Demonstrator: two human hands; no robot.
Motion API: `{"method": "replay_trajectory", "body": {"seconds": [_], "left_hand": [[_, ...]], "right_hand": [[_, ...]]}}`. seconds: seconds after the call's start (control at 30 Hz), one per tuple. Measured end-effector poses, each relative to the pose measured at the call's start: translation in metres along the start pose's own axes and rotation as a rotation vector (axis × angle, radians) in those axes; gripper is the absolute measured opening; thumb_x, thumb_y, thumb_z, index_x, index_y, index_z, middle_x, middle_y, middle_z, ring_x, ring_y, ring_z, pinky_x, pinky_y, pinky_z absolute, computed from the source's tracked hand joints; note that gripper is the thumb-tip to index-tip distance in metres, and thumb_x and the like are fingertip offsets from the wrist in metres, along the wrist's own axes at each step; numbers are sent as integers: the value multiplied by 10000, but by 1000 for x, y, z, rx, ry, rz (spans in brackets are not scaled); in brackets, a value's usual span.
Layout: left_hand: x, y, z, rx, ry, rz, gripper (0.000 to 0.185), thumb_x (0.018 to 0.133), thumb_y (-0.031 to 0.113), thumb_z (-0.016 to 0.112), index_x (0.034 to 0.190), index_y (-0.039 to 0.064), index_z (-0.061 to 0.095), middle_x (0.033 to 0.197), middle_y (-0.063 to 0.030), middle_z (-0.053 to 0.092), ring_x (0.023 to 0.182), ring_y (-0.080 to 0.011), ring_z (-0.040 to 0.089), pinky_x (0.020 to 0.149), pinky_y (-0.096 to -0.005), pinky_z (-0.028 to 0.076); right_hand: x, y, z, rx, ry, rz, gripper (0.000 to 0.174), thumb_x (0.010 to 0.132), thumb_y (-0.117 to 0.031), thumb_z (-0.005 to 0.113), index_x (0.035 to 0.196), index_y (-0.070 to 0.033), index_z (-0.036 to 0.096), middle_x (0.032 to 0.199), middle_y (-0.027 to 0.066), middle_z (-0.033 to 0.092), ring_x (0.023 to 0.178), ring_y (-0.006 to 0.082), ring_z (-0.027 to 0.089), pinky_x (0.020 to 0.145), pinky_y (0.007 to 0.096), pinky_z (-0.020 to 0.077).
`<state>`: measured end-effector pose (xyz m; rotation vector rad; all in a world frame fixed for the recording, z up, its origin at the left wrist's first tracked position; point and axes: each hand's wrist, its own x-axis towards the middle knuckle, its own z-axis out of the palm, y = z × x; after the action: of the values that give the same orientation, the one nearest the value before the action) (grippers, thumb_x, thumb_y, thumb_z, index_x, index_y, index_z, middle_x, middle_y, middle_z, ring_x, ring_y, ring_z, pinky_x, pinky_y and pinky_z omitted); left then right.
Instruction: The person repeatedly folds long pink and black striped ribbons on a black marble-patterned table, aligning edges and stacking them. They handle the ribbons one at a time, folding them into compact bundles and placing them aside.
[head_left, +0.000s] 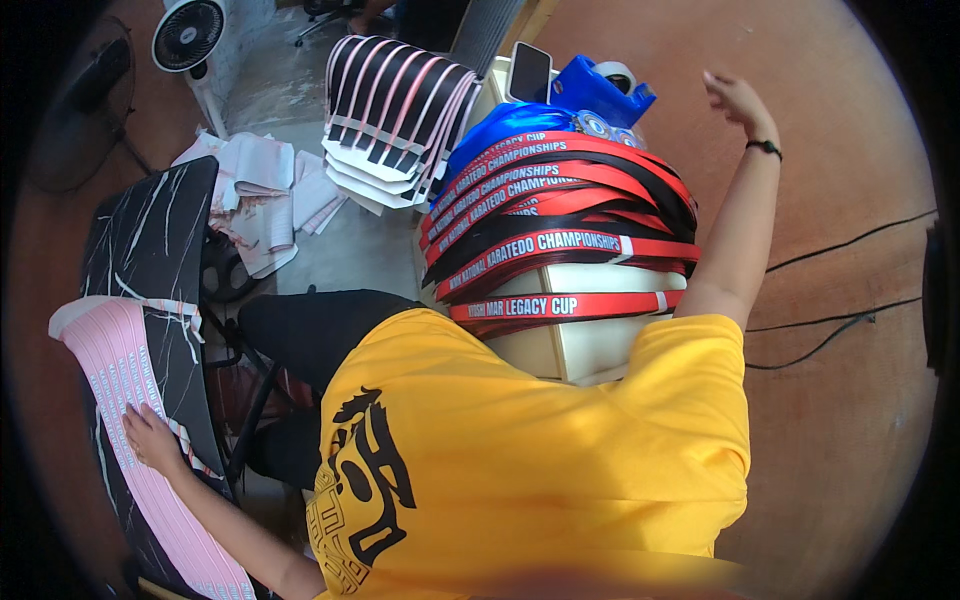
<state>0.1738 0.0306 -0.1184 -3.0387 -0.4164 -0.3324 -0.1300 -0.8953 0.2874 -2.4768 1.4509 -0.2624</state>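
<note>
My left hand (154, 441) rests flat, fingers apart, on a long pink printed sheet (139, 375) with rows of lettering. The sheet lies along a black marble-patterned tabletop (150, 225), and its far end curls over the edge. White and red-edged strips (176, 306) lie beside it. My right hand (739, 101) is raised out to the side, fingers partly bent, with nothing visible in it. Nearest to it are a blue tape dispenser (600, 101) with a roll and bundles of red and black printed ribbons (555, 251). Pale bands wrap two of the bundles.
The ribbons lie over a cream cabinet (600, 360), beside blue satin fabric (510, 120) and a phone (529, 73). Black-striped sheets (397, 97) hang nearby. Crumpled paper (259, 180) lies beyond the tabletop. Fans (187, 34) stand at upper left; black cables (840, 251) cross the floor.
</note>
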Motion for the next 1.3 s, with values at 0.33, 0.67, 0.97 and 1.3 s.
{"method": "replay_trajectory", "body": {"seconds": [0.33, 0.67, 0.97, 1.3], "left_hand": [[-7, 1, -1, -4, 50, 25, 546, 1016, 486, 373, 1473, 193, 431, 1533, -108, 388, 1420, -321, 337, 1129, -537, 261], [-6, -5, 7, 19, 87, 48, 534, 1020, 481, 384, 1467, 194, 442, 1521, -114, 402, 1409, -317, 356, 1135, -501, 272], [-2, -16, 18, -11, 111, 84, 536, 1020, 499, 375, 1473, 218, 438, 1525, -116, 398, 1418, -321, 342, 1148, -491, 255], [1, -20, 23, -37, 132, 89, 550, 1020, 510, 359, 1480, 217, 429, 1532, -110, 391, 1422, -318, 336, 1149, -492, 250]], "right_hand": [[-78, -283, 135, -419, -526, -931, 578, 880, -461, 687, 1295, -69, 599, 1209, 86, 662, 1054, 228, 631, 891, 378, 505], [-114, -225, 202, -861, -935, -613, 1203, 530, -538, 915, 1493, -108, 336, 1474, 218, 406, 1344, 410, 428, 1080, 474, 397], [-141, -169, 187, -881, -766, -606, 1488, 383, -180, 972, 1568, -324, 82, 1626, 183, 112, 1485, 430, 107, 1188, 566, 187], [-118, -146, 173, -504, -398, -988, 541, 729, -54, 730, 1244, -164, 605, 1116, 149, 649, 1127, 358, 564, 920, 446, 449]]}}
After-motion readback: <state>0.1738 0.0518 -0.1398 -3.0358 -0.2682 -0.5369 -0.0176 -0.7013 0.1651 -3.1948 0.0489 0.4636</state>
